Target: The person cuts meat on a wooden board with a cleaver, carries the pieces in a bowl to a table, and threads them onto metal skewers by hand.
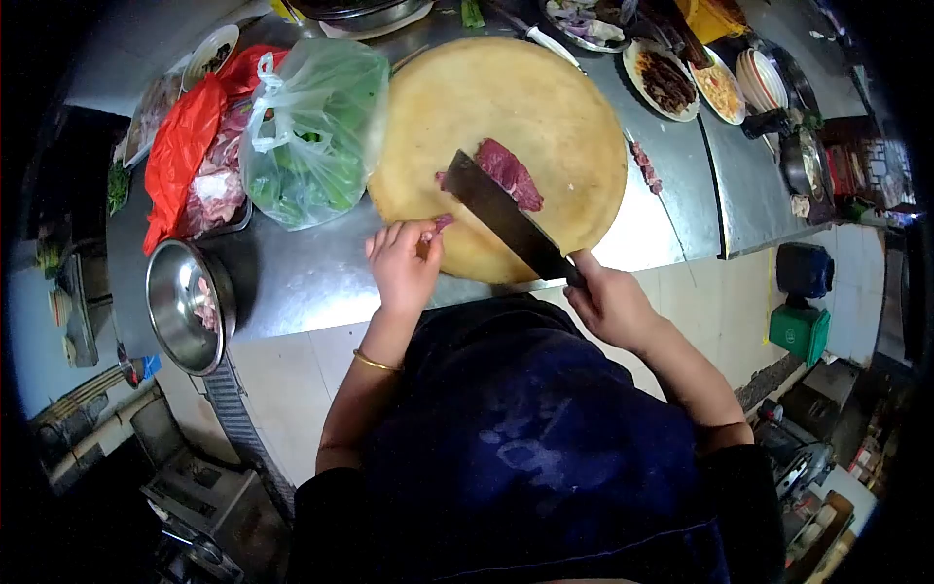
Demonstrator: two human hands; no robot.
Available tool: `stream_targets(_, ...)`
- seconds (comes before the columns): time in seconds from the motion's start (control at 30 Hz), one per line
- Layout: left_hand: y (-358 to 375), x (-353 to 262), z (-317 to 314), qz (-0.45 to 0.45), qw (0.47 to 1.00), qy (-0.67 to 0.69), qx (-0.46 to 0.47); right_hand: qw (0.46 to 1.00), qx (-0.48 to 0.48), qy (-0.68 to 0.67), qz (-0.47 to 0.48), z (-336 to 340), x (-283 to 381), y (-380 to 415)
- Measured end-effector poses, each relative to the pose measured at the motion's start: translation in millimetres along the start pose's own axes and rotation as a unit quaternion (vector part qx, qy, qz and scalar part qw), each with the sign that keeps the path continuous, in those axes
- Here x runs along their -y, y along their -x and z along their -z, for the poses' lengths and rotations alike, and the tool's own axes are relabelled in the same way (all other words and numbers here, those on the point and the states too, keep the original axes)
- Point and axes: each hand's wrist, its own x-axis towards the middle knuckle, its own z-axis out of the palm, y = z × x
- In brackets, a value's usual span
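My right hand point(613, 304) is wrapped round the handle of a wide dark cleaver point(506, 222), whose blade lies over the round wooden board point(506, 88). Just beyond the blade is a chunk of red meat point(508, 173); a small bit of meat shows at the blade's left side. My left hand point(404, 263), at the board's lower left edge, pinches a small meat piece point(443, 222) between thumb and fingers. A steel bowl point(173, 302) with some meat pieces point(205, 305) inside stands left of my left hand.
A tied clear bag of greens point(316, 146) touches the board's left side. Beyond it lie a red bag point(185, 161) and more meat point(219, 190). Right of the board are skewered meat point(644, 165) and plates of food point(662, 80). The steel table's front edge runs below the board.
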Motion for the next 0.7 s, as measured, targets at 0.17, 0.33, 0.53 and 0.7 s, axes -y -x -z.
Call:
stream_targets(0.17,6,3,-3,-0.045,0.998,-0.048,0.004,0.997,0.010,0.053,0.058,-2,8,11)
stream_targets(0.33,4,5,-3,-0.037,0.995,-0.081,0.032,0.994,0.030,0.078,0.071,-15,9,2)
stream_targets(0.53,3,7,-1,-0.057,0.994,-0.078,0.046,0.993,-0.002,0.064,0.098,-29,24,-45)
stream_targets(0.7,-1,27,-5,-0.084,0.992,-0.090,0.038,0.999,0.039,-0.022,0.026,-11,-5,-11)
